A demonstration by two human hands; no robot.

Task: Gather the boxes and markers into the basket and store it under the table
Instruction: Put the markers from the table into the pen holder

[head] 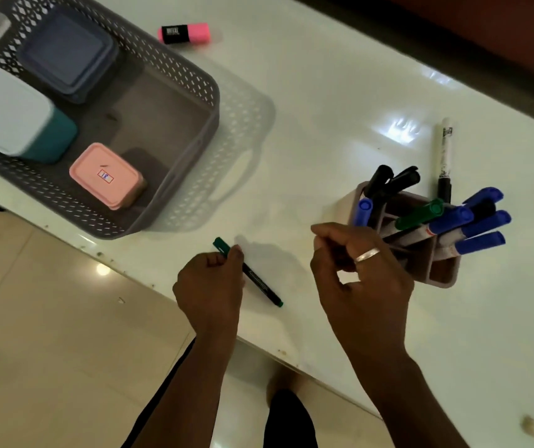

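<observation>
A grey perforated basket point(191, 92) sits at the table's left and holds a dark blue box point(65, 53), a teal box with a white lid point(10, 111) and a small pink box point(105, 176). My left hand point(210, 286) grips a green marker point(260, 282) just above the near table edge. My right hand point(359, 270) rests against a pinkish pen holder point(443, 273) filled with several blue, black and green markers point(453, 221); its fingers are curled at the holder's near wall. A white marker point(445, 150) lies behind the holder. A pink highlighter point(184, 33) lies past the basket.
The white glossy table point(340, 92) runs diagonally; its near edge crosses from lower right to left. Beige floor tiles point(49, 318) lie below it. My legs in dark clothing point(288, 421) stand close to the table edge.
</observation>
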